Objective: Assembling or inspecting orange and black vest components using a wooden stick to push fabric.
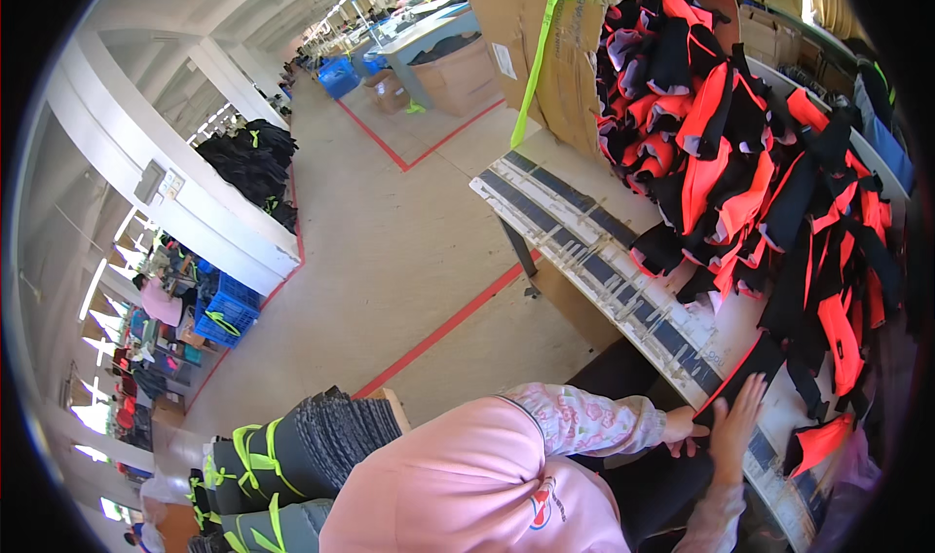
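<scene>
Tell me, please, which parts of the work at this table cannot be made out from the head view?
- Left hand: its fingers lie partly behind the right hand, so its grip on the black fabric strip cannot be told.
- Lower layers of the pile of black and coral fabric pieces: covered by the top pieces.
- Inside of the cardboard box: blocked by its wall.
- Distant workstations: too small.

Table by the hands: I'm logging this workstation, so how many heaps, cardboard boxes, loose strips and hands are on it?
On the table:
Heap of black and orange pieces: 1
Open cardboard box: 1
Loose black strip with orange edge: 1
Hands: 2, left hand and right hand
Total: 5
</scene>
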Available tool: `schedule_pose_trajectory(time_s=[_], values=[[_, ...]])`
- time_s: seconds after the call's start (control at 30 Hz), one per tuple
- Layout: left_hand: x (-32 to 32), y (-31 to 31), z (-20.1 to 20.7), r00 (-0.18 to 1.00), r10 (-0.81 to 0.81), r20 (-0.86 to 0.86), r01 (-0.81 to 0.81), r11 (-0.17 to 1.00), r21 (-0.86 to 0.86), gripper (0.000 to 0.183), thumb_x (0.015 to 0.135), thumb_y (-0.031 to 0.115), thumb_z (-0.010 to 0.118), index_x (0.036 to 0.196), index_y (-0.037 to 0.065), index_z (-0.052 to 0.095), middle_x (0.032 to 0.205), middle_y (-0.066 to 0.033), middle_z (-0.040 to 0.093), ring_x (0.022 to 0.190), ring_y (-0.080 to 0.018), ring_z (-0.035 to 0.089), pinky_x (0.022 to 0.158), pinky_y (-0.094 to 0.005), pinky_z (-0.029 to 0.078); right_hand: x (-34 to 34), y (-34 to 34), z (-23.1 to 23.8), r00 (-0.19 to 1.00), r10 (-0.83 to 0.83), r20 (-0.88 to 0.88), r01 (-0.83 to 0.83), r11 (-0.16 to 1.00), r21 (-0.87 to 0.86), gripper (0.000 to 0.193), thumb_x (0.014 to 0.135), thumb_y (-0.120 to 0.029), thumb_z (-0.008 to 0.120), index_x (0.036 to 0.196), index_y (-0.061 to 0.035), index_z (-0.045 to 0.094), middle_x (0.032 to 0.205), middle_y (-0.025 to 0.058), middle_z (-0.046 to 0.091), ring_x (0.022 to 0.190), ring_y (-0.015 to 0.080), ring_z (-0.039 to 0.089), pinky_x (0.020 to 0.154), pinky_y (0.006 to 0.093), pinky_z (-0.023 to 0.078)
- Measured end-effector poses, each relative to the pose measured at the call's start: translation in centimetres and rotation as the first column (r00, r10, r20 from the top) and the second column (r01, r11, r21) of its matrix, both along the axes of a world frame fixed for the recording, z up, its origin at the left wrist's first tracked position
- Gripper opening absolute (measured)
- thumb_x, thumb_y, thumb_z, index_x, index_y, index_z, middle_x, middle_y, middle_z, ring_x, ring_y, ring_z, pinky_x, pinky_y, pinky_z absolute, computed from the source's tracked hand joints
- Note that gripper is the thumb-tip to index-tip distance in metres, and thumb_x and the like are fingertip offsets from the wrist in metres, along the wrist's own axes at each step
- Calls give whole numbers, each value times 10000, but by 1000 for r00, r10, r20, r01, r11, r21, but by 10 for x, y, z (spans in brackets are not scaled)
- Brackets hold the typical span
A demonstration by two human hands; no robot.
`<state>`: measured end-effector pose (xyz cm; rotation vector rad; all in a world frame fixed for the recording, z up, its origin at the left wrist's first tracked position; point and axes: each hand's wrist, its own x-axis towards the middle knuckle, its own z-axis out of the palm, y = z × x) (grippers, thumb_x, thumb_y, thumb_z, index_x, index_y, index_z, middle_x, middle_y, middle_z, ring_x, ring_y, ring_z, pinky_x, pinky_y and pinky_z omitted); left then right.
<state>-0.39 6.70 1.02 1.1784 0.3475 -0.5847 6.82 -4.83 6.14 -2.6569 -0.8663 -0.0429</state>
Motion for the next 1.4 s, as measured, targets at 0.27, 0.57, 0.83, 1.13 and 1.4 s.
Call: schedule_pose_trajectory(time_s=[0.27,0.57,0.83,1.13,1.4], values=[[1,-4,9,1000,-25,-18,27,985,170,605,850,292,569,1304,0,297,655,-122,616,489,-170,567,429,-291,488,124,16,-78,961,-51,272,3,985,171,687,862,-445,501,1313,53,358,1306,258,407,1216,390,379,1018,464,271],[-7,10,11,981,152,-123,-170,974,-149,239,872,303,578,852,65,585,580,-54,562,449,-125,517,491,-311,511,-44,-22,27,989,114,97,-86,964,-250,617,782,-331,592,1282,-14,422,1383,121,345,1290,298,302,1013,562,251],[-33,-23,61,976,-190,110,217,912,-349,425,890,474,480,870,60,570,714,-49,583,576,-134,571,549,-259,479,-77,-75,23,949,-316,4,269,815,513,217,735,16,583,948,-19,609,774,72,575,772,236,579,725,354,439],[35,-12,122,930,298,215,-81,737,-671,506,889,468,479,1164,44,501,1062,-69,593,979,-173,568,863,-355,443,-93,-103,9,702,455,-548,692,-253,676,398,798,24,545,1189,-42,508,1163,83,576,1068,199,561,918,345,458],[29,-30,122,804,445,394,-267,863,-428,258,882,214,590,1050,19,570,972,-11,610,871,-82,566,792,-251,449,-104,-89,-33,564,618,-548,814,-304,495,322,818,37,542,1119,-77,551,1040,29,623,881,133,615,815,291,504]])
